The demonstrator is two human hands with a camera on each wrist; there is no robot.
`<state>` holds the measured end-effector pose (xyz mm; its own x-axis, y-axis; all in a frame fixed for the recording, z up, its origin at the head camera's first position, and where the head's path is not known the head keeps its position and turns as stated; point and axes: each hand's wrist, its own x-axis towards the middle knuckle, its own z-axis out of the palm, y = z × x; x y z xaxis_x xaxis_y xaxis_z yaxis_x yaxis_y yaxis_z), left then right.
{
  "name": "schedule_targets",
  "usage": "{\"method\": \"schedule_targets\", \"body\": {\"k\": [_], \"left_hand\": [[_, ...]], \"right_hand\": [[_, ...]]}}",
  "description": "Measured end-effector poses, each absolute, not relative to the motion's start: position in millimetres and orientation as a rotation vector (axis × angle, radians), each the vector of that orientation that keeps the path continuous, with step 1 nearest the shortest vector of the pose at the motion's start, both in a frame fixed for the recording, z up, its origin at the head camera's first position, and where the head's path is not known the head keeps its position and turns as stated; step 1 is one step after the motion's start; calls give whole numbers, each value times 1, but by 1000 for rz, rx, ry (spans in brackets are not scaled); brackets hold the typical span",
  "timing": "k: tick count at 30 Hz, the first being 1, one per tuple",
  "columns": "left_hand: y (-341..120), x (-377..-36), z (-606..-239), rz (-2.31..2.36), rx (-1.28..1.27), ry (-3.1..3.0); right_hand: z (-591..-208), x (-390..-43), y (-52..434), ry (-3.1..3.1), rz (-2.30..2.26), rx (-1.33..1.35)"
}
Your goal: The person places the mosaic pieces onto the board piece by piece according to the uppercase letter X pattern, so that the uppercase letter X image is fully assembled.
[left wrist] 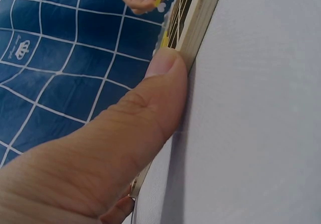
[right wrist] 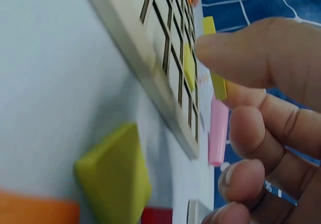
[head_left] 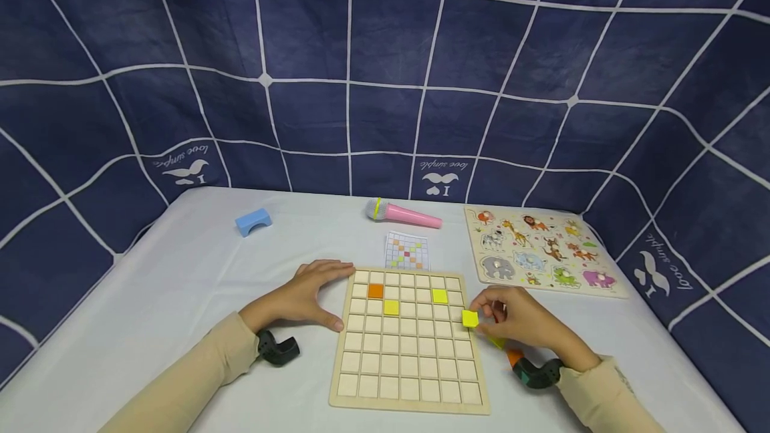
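Observation:
A wooden grid board (head_left: pixel 409 343) lies on the white table, with one orange tile (head_left: pixel 375 291) and two yellow tiles (head_left: pixel 392 307) set in its squares. My left hand (head_left: pixel 313 296) rests flat beside the board's left edge, its thumb (left wrist: pixel 150 103) pressed against the board's side (left wrist: pixel 200 23). At the board's right edge my right hand (head_left: pixel 517 319) pinches a yellow tile (head_left: pixel 470 318) just above the squares. In the right wrist view that yellow tile (right wrist: pixel 213 58) sits between thumb and forefinger. Loose green (right wrist: pixel 118 179) and orange (right wrist: pixel 35 211) tiles lie under the right hand.
A pattern card (head_left: pixel 407 250) lies just behind the board. Farther back are a pink toy microphone (head_left: pixel 404 214), a blue arch block (head_left: pixel 253 222) and an animal peg puzzle (head_left: pixel 541 249) at the right. Blue checked cloth walls surround the table.

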<state>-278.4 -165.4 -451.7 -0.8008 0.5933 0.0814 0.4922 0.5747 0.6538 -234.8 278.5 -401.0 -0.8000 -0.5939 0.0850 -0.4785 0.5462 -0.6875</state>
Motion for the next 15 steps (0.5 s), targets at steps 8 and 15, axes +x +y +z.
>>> {"method": "schedule_targets", "body": {"k": [8,15], "left_hand": [[-165,-278,-451,1026,927,2656],[-165,-278,-450,1026,926,2659]], "right_hand": [[-398,-238,260,2652,-1031,-855],[-396,-241,247,2632,-1033,-853]]}}
